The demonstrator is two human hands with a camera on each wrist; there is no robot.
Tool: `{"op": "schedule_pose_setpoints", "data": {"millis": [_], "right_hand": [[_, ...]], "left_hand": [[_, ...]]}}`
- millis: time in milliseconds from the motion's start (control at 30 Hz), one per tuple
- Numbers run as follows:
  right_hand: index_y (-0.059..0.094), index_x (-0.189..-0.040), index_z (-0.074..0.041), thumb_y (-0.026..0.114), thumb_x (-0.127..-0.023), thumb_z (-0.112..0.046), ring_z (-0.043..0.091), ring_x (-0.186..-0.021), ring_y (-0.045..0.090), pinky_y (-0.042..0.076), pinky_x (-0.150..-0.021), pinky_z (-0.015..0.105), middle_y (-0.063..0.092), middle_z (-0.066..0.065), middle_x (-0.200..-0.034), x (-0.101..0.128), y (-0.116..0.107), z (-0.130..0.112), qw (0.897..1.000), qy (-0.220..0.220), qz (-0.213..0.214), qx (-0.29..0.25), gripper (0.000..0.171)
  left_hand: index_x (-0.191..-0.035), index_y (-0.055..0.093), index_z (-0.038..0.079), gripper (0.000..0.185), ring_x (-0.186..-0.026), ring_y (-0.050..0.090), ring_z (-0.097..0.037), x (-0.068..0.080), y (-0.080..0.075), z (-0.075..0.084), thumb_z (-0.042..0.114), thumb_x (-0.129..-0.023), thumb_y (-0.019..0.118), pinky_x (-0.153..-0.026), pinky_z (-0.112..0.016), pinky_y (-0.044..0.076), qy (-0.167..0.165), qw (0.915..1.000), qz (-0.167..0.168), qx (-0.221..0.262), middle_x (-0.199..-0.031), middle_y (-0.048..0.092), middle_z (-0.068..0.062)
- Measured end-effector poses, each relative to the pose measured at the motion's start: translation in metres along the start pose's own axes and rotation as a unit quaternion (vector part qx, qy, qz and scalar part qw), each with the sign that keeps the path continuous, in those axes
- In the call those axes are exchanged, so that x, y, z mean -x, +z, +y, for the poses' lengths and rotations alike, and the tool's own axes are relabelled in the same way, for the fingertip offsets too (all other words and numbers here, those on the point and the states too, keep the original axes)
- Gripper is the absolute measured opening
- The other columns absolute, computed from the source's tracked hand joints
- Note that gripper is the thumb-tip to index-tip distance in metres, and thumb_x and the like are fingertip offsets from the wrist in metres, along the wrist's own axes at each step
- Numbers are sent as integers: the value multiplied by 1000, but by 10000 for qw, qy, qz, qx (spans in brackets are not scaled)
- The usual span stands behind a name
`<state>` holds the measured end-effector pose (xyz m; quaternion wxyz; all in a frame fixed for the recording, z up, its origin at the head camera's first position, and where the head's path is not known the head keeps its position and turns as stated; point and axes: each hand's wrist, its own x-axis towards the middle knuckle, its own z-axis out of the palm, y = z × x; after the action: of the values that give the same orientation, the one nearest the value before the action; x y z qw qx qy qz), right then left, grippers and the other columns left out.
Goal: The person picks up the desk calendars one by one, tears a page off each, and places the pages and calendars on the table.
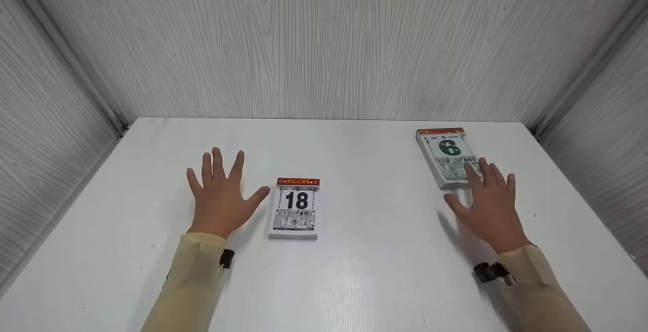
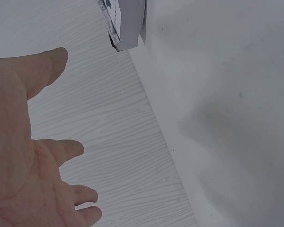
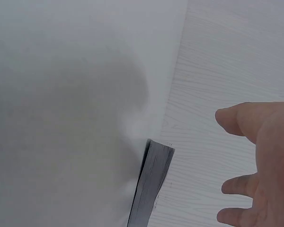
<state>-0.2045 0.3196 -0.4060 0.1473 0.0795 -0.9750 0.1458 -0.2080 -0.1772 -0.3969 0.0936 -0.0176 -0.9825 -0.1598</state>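
Note:
Two thick tear-off calendars lie on the white table. The nearer calendar (image 1: 294, 215) has a red and gold top band and a black 18. Further back on the right, the other calendar (image 1: 445, 157) has a brown-red band and a green 6. My left hand (image 1: 220, 200) is spread just left of the 18 calendar, thumb tip close to its upper corner. My right hand (image 1: 491, 210) is spread at the lower right of the 6 calendar, its fingers overlapping that corner in the head view. Both hands hold nothing. In the right wrist view the page-block edge (image 3: 151, 187) shows.
The white table (image 1: 364, 251) spans the space below both hands. A wood-grain back panel (image 1: 324, 43) rises behind it. Similar side panels stand at the left (image 1: 45, 119) and right (image 1: 607, 134).

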Motion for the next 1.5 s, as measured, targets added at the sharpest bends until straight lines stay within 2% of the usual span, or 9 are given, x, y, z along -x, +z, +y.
{"op": "schedule_pose_setpoints", "data": {"millis": [367,600,700,833,967,1100,1200,1400,1500], "right_hand": [[34,-155,9,64,-100,-44,59,-145,20,1,-117,75,22,40,-159,1,0,1,9999,74,-96,-59,82],[36,-154,9,66,-99,-40,60,-143,24,4,-116,76,25,40,-158,1,1,1,10000,-15,17,-29,80],[36,-153,10,66,-99,-38,59,-143,24,6,-116,77,26,41,-157,1,0,0,10000,-20,-2,-30,79],[36,-153,10,66,-99,-38,58,-143,24,8,-115,77,27,41,-156,1,-1,-1,10000,-9,-47,-47,78],[37,-153,11,66,-99,-37,58,-144,23,8,-115,77,26,40,-157,1,-1,-3,9999,13,-80,-94,77],[39,-151,11,66,-99,-37,58,-143,26,10,-114,78,28,41,-155,1,0,-3,9999,-22,-42,-120,76],[42,-148,12,68,-98,-35,59,-141,28,11,-113,78,30,43,-153,1,1,-3,9999,-39,15,-159,74],[43,-147,12,69,-98,-34,59,-141,29,11,-113,79,31,44,-152,0,2,-1,9997,74,-86,-211,72],[44,-146,14,68,-97,-33,60,-140,30,12,-112,79,31,45,-151,0,2,0,9998,51,-100,-178,71]], "left_hand": [[-165,24,9,91,-156,-3,-50,1,-2,3,58,-97,60,-118,-73,-8,-21,9999,-55,94,-168,2,-34],[-165,22,9,92,-156,-4,-50,2,-2,4,58,-97,60,-118,-74,-4,-78,9996,-140,230,-168,0,-33],[-165,18,8,94,-155,-3,-51,3,-3,7,58,-97,60,-119,-73,6,-126,9991,-256,312,-168,-1,-32],[-166,15,7,96,-155,3,-51,5,-5,13,57,-98,61,-115,-70,29,-196,9975,-472,481,-168,0,-32],[-165,19,5,93,-153,14,-50,8,-4,21,52,-98,64,-110,-65,40,-306,9939,-721,779,-167,10,-30],[-162,28,2,87,-148,32,-48,11,3,29,45,-97,68,-114,-62,39,-392,9880,-1028,1082,-163,28,-28],[-159,34,0,82,-140,44,-46,13,11,35,41,-97,69,-115,-59,39,-400,9862,-1165,1106,-157,40,-27],[-148,52,-1,73,-126,52,-43,17,25,59,42,-93,74,-100,-56,51,116,9961,-769,420,-142,54,-26],[-138,63,1,65,-122,54,-42,23,28,74,43,-90,76,-94,-55,55,379,9969,-668,190,-138,57,-26]]}}
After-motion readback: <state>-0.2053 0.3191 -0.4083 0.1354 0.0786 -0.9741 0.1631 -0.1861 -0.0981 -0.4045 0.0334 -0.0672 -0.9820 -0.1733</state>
